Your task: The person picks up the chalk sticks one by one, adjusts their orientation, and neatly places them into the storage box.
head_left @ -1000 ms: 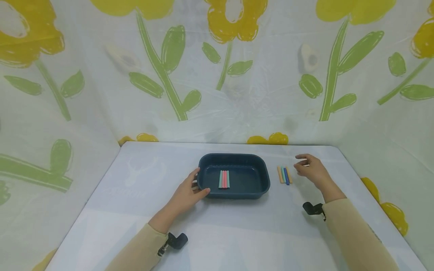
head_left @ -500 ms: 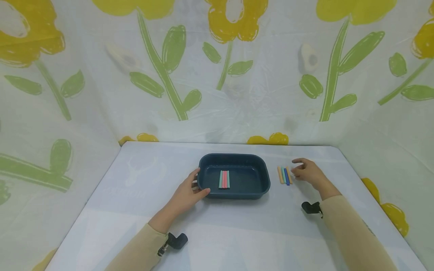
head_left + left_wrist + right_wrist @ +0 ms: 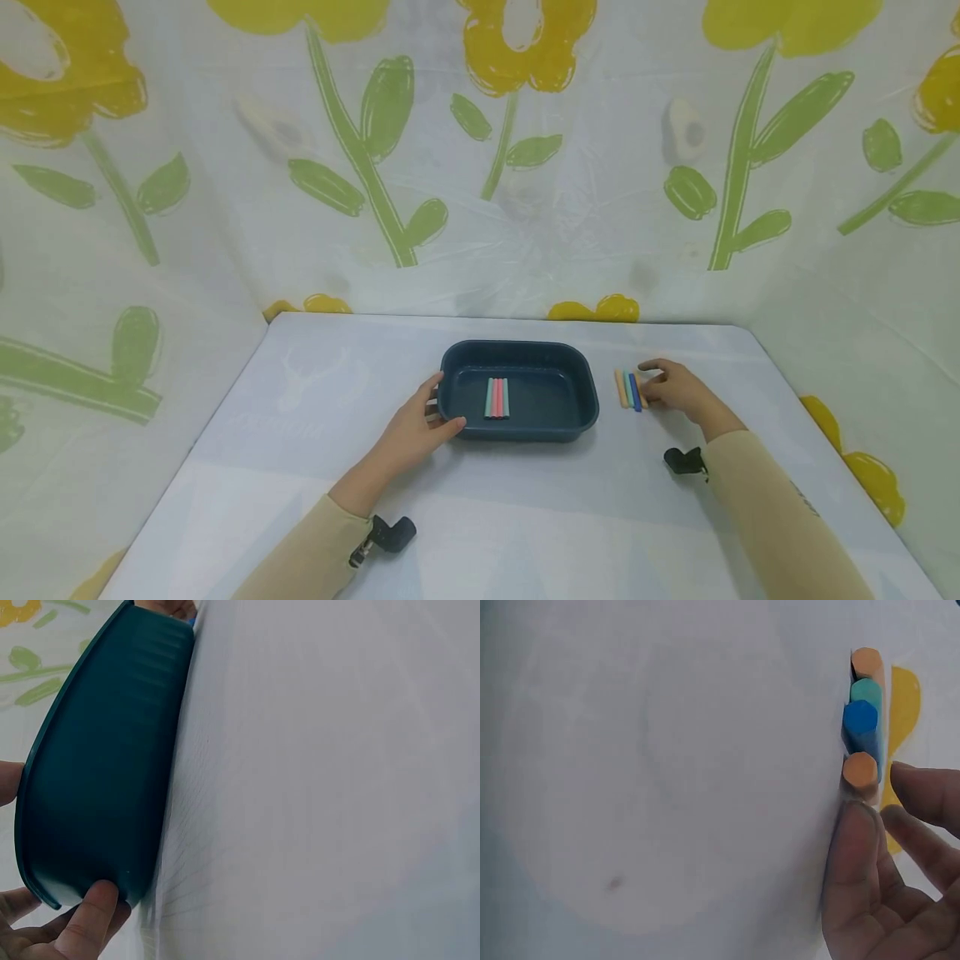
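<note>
My left hand [image 3: 412,429] grips the left end of a dark blue-green rectangular tray [image 3: 558,433], thumb at the near corner and fingers along the end wall. Inside the tray, pink and pale green chalk sticks [image 3: 497,398] lie side by side. Right of it, a short row of chalk holds an orange stick [image 3: 867,663], a green stick [image 3: 866,691], a blue stick [image 3: 860,717] and another orange stick [image 3: 860,769]. Beside this nearest orange stick is my right hand [image 3: 675,390], its thumb right at the stick's end and the other fingers spread apart above.
Everything stands on a white-covered table [image 3: 525,517]. A flower-patterned curtain [image 3: 570,233] hangs behind and on both sides. Small black cameras, a left one [image 3: 393,533] and a right one [image 3: 682,461], jut from the wrists.
My right hand has come down and left onto the right side of the chalk row. The left hand, tray and chalk have stayed put.
</note>
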### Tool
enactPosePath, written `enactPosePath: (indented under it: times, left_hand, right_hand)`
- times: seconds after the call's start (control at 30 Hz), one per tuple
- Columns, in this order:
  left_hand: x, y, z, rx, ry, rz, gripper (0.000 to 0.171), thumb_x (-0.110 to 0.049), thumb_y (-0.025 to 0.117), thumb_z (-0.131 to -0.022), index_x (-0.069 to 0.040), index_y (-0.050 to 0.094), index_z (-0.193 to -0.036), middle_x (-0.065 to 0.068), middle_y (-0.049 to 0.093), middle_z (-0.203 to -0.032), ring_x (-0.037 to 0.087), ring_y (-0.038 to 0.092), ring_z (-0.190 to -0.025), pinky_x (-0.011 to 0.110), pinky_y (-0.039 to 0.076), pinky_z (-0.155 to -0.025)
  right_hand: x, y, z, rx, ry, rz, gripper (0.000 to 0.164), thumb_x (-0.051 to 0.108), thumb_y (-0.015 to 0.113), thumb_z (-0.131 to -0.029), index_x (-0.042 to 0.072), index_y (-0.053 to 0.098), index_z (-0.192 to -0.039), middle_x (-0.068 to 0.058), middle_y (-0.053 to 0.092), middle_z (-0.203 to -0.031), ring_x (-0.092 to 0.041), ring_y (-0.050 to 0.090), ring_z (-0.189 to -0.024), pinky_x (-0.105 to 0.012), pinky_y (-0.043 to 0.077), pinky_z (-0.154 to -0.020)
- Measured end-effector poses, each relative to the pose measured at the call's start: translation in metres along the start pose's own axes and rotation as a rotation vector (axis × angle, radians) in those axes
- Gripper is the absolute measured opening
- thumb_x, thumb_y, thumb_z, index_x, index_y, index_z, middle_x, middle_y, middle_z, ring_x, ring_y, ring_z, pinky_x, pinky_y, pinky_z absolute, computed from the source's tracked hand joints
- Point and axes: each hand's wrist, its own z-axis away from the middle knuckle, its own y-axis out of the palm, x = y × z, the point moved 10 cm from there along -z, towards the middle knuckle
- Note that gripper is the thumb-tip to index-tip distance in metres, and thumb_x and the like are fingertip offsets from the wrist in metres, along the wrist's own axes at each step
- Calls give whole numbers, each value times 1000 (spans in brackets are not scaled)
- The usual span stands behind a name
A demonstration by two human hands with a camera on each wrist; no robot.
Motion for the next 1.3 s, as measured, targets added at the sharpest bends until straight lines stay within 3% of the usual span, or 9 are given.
enactPosePath:
  times: [0.23, 0.53, 1.0, 1.3]
  left_hand:
    - [2, 0, -1, 1, -6, -1, 88, -36, 76, -90, -16, 25, -159, 19, 44, -151, 36, 56, -127, 46, 51, -101]
    - [-1, -2, 0, 2, 7, -5, 88, -35, 76, -90, -16, 25, -159, 19, 43, -151, 37, 56, -127, 46, 51, -101]
    - [0, -1, -2, 2, 3, -31, 91, -37, 75, -90, -16, 22, -161, 18, 39, -156, 36, 56, -128, 44, 52, -100]
    - [-1, -1, 0, 3, 1, -28, 91, -35, 76, -90, -16, 22, -161, 18, 39, -156, 36, 56, -128, 45, 52, -100]
  right_hand:
    - [9, 5, 0, 77, -50, 57, 60, 8, 58, -98, -6, 32, -150, -21, 56, -112, -23, 58, -89, -31, 53, -76]
    - [12, 6, -1, 172, -47, 79, 63, 7, 60, -97, -4, 30, -152, -21, 55, -115, -24, 57, -92, -32, 53, -79]
    - [11, 7, -2, 166, -23, 15, 60, 3, 61, -97, -5, 31, -148, -22, 52, -114, -23, 57, -90, -32, 54, -78]
    - [3, 3, 0, 109, -8, -62, 62, 4, 61, -95, -4, 29, -148, -22, 55, -113, -21, 62, -88, -32, 56, -78]
